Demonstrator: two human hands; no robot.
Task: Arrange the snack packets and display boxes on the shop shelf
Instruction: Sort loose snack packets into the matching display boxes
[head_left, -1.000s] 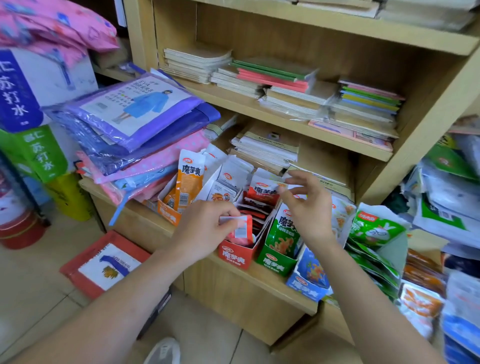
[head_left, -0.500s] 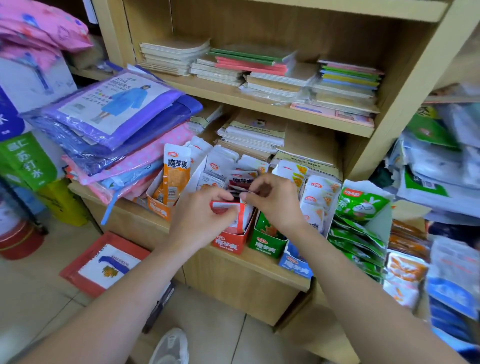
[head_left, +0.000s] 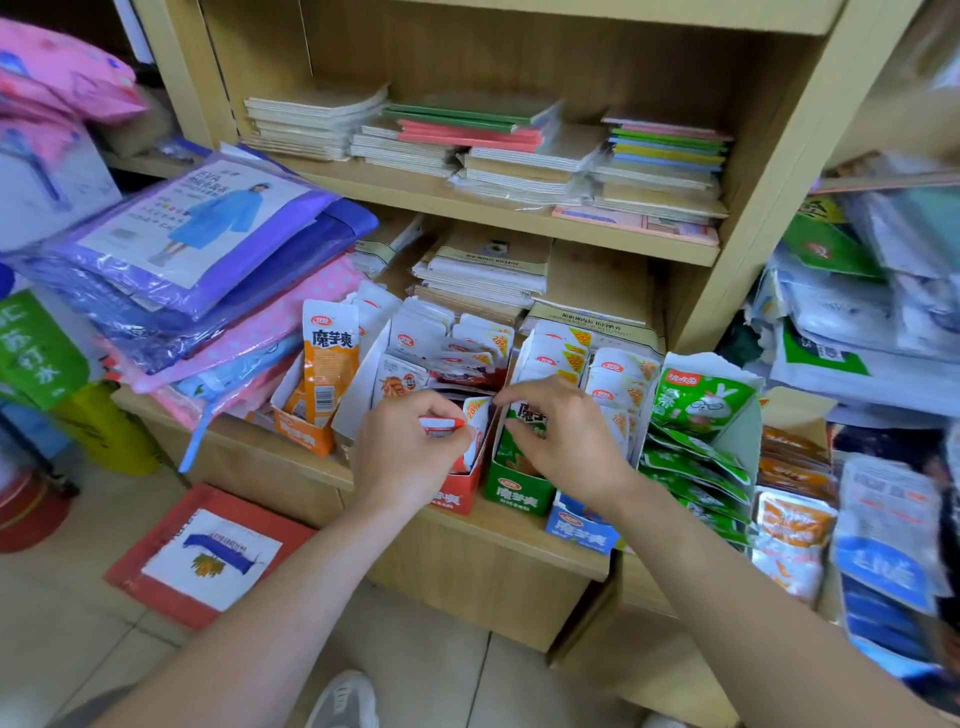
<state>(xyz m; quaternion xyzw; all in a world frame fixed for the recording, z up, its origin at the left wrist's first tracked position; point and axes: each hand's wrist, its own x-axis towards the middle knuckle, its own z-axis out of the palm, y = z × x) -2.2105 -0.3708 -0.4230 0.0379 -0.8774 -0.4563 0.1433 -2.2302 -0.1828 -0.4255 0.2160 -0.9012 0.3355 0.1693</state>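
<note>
Over red box (head_left: 456, 496) of packets (head_left: 467, 364), left hand (head_left: 405, 452) and right hand (head_left: 571, 447), one packet (head_left: 476, 422) in their pinch

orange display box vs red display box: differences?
Colour: the orange display box is orange-fronted, the red display box red. Fill: the orange box shows one standing orange packet; the red box holds a packed row. Hands: the left hand pinches a red-and-white packet over the red box; none touches the orange box. Both are open-topped cartons on the same shelf.
</note>
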